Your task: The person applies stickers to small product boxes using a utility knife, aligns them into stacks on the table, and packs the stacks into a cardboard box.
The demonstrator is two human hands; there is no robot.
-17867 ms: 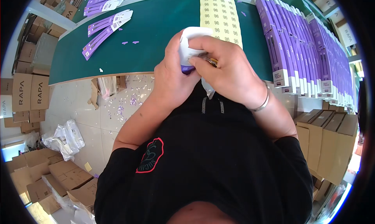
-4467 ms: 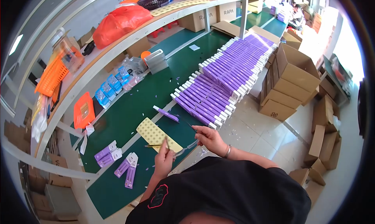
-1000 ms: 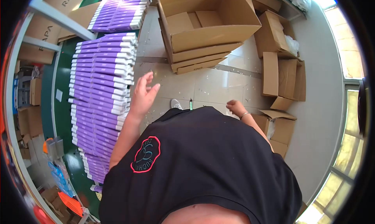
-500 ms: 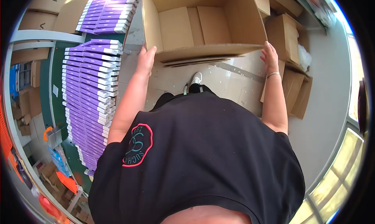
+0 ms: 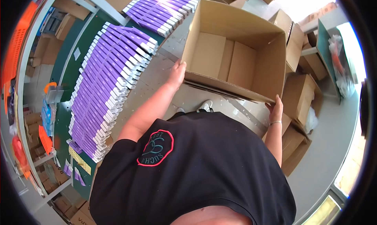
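An open cardboard box (image 5: 240, 83), with nothing inside, is held out in front of me above the floor. My left hand (image 5: 178, 72) grips its near left corner, thumb up along the edge. At the near right corner, my right hand (image 5: 275, 108) is closed on the wall, its fingers partly hidden behind the cardboard. Flaps hang folded beneath the near side. To the left of my left hand, long rows of purple-and-white small boxes (image 5: 106, 83) lie stacked on a green table (image 5: 64, 121).
More purple-and-white boxes (image 5: 159, 11) stand at the table's far end. Open cartons (image 5: 300, 103) sit on the right, one with clear plastic (image 5: 311, 121). A metal shelf frame (image 5: 22, 56) runs along the left, near orange bins (image 5: 17, 44). Scraps litter the tiled floor.
My view has turned, and the surroundings have swung in the picture. The cardboard box appears lower and farther right, tilted down to the right, with both hands still on its corners.
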